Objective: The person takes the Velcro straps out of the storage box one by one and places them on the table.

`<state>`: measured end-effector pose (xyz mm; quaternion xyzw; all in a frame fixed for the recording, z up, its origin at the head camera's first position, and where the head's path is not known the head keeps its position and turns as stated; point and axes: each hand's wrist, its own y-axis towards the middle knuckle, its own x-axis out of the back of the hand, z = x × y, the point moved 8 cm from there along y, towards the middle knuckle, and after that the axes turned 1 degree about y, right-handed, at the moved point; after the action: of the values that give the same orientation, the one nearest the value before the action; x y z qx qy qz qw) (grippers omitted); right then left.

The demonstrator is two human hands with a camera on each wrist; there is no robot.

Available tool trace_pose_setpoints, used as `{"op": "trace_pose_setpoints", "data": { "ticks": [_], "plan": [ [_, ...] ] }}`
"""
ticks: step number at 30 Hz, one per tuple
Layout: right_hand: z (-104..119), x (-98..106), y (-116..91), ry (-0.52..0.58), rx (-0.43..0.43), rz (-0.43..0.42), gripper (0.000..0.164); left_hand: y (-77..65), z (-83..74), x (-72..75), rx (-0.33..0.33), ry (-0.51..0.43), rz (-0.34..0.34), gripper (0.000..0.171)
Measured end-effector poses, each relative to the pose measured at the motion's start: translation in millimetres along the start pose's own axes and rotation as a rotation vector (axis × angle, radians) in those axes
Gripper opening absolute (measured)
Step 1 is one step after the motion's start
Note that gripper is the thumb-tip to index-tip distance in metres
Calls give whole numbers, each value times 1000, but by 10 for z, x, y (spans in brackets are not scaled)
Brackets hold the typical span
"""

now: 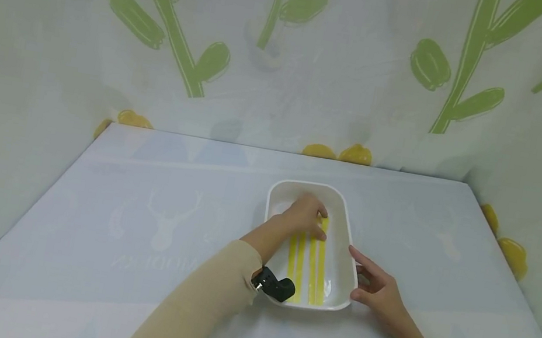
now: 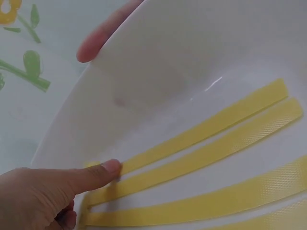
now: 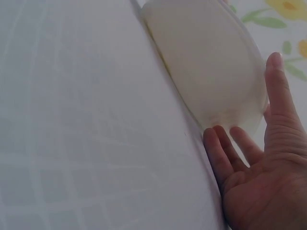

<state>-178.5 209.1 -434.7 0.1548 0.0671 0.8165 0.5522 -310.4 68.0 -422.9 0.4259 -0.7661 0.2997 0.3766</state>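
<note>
A white rectangular tray point(image 1: 343, 269) with rounded corners stands on the table, several flat yellow strips point(image 1: 320, 271) lying lengthwise in it. My left hand point(image 1: 302, 214) reaches inside and pinches the far part of a yellow strip point(image 2: 144, 163), thumb on its top face and the other fingers curled beneath, partly hidden. At the tray's right side is my right hand point(image 1: 379, 292), its fingertips against the outer wall point(image 3: 211, 72) and one digit up at the rim.
A pale patterned cloth covers the table point(image 1: 81, 222). Behind it hangs a white curtain point(image 1: 315, 93) with green leaves and yellow flowers. A black device point(image 1: 276, 285) on the left wrist overhangs the tray's near left corner.
</note>
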Motion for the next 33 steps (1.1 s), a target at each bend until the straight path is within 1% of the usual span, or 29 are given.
{"op": "trace_pose_setpoints", "data": {
  "ticks": [4, 6, 11, 13, 17, 20, 22, 26, 28, 30, 33],
  "plan": [
    [11, 7, 6, 25, 4, 10, 65, 1, -62, 41, -58, -55, -22, 42],
    [15, 17, 13, 43, 7, 12, 66, 6, -75, 70, -75, -104, -39, 42],
    [6, 38, 20, 37, 0, 5, 66, 25, -63, 108, -71, -267, -63, 44],
    [-11, 42, 15, 17, -18, -5, 65, 30, -62, 120, -70, -347, -67, 43],
    [-50, 44, 6, -34, -72, -26, 67, 2, -62, 137, -57, -585, -42, 44],
    [-68, 46, 5, -58, -109, -34, 68, -27, -57, 145, -42, -735, -14, 50],
    [-63, 50, 9, -62, -112, -36, 68, -34, -66, 161, -52, -778, -4, 53],
    [-47, 59, 21, -71, -115, -49, 68, -39, -99, 203, -88, -811, 16, 57],
    [-50, 59, 25, -91, -130, -56, 68, -34, -95, 224, -92, -834, 17, 57],
    [-63, 58, 29, -102, -147, -62, 69, -31, -78, 253, -89, -876, 6, 57],
    [-80, 58, 36, -104, -157, -65, 70, -37, -53, 309, -94, -977, -15, 59]
  ]
}}
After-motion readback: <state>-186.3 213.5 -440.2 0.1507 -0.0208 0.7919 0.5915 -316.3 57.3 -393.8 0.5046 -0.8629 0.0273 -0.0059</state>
